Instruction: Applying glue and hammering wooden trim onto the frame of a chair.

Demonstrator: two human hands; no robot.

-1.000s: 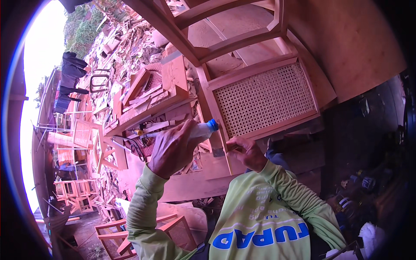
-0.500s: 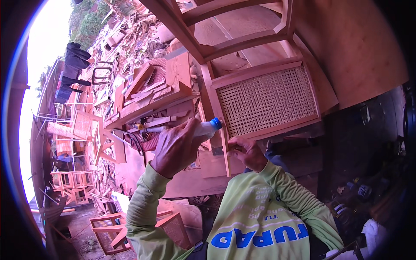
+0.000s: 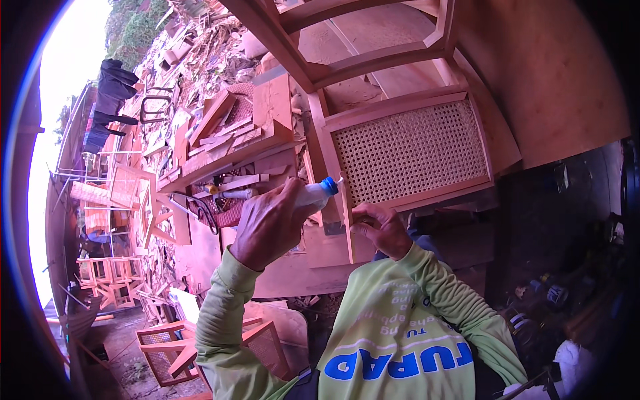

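Note:
My left hand [image 3: 270, 223] is closed around a clear plastic bottle [image 3: 309, 196] with a blue cap and a small pale tip. The bottle lies tilted, its tip at the face of a thin wooden strip [image 3: 348, 230]. My right hand [image 3: 385, 230] pinches that strip between thumb and fingers, holding it upright on edge. Just beyond stands a wooden chair frame with a woven cane panel [image 3: 410, 153]. What is inside the bottle is hard to make out.
A wooden workbench [image 3: 230, 157] at left carries offcuts and tools. Wood scraps [image 3: 220, 40] cover the ground farther off. Several chair frames [image 3: 113, 280] stand at far left, and another caned chair [image 3: 163, 353] sits at lower left. A large brown board [image 3: 553, 80] is at right.
The bottle's tip has shifted slightly along the strip, and its pale end now shows more plainly. My right hand and the strip have moved a little away from my body.

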